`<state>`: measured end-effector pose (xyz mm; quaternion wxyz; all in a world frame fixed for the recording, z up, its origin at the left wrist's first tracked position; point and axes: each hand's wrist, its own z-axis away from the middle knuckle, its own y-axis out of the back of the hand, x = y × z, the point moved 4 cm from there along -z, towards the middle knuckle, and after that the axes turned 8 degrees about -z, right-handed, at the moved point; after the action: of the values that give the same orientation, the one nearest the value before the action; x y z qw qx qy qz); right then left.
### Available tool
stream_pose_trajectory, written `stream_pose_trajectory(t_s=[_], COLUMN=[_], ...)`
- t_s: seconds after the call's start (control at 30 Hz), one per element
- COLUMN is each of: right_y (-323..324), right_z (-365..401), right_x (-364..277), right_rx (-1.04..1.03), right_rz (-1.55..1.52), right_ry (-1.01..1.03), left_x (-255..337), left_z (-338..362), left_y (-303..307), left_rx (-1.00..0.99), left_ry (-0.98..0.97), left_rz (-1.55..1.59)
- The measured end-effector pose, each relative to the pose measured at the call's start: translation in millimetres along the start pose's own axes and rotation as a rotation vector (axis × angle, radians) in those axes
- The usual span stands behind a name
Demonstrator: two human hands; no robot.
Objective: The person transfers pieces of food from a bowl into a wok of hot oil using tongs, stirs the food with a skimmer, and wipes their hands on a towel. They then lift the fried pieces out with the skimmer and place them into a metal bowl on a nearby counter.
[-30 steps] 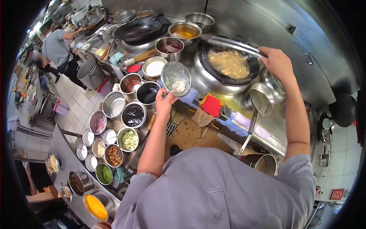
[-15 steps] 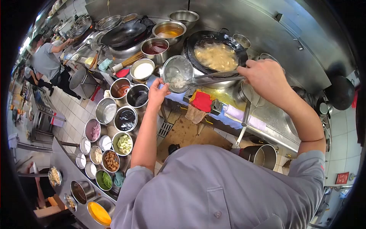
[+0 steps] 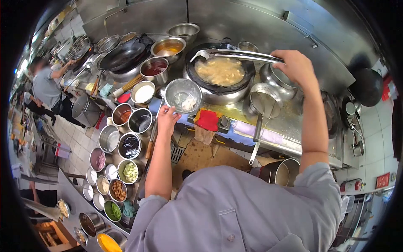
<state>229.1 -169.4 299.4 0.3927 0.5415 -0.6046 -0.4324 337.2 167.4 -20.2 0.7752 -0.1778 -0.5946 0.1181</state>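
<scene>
With our left hand [image 3: 166, 119] we grip the near rim of a small bowl [image 3: 171, 95], which has pale food pieces [image 3: 188, 103] in it. Our right hand [image 3: 292, 63] is closed around the end of some tongs [image 3: 247, 55]; their tips, with a whitish piece [image 3: 201, 54] at them, are over the left side of the wok [image 3: 249, 74]. In the wok, light-coloured pieces sit in foaming liquid [image 3: 220, 72]. We have the bowl just beside the wok, on its left and nearer us. A strainer [image 3: 265, 101] lies to the wok's right.
</scene>
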Motion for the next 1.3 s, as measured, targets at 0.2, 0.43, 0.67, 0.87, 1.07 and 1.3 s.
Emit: stream_pose_trajectory(t_s=[0.2,0.43,0.67,0.87,1.07,1.3], right_y=[-86.6,-38.6,-7.7,-13.8,11.7,44.7], right_z=[-71.1,-63.7,-15.3,4.8,10.7,2.5], right_x=[57.4,41.8,-72.6,-128.6,-135.3,-99.0], right_rx=[-0.274,-0.067,-0.099,-0.132,-0.101,-0.007], right_rz=[0.064,0.060,0.085,0.256,0.267,0.129], right_ry=[-0.219,-0.081,0.402,0.639,0.520,0.139], left_x=[-2.2,-11.4,-5.1,40.1,51.6,37.1], left_z=[19.9,43.3,9.7,-24.8,-57.5,-83.5], left_y=[-6.1,5.4,14.5,-3.0,-8.0,-8.8], left_rx=[0.037,0.136,0.093,-0.064,-0.210,-0.243], left_ry=[-0.009,-0.030,-0.116,-0.235,-0.132,-0.013], left_rz=[0.029,0.026,-0.114,-0.434,-0.445,-0.187])
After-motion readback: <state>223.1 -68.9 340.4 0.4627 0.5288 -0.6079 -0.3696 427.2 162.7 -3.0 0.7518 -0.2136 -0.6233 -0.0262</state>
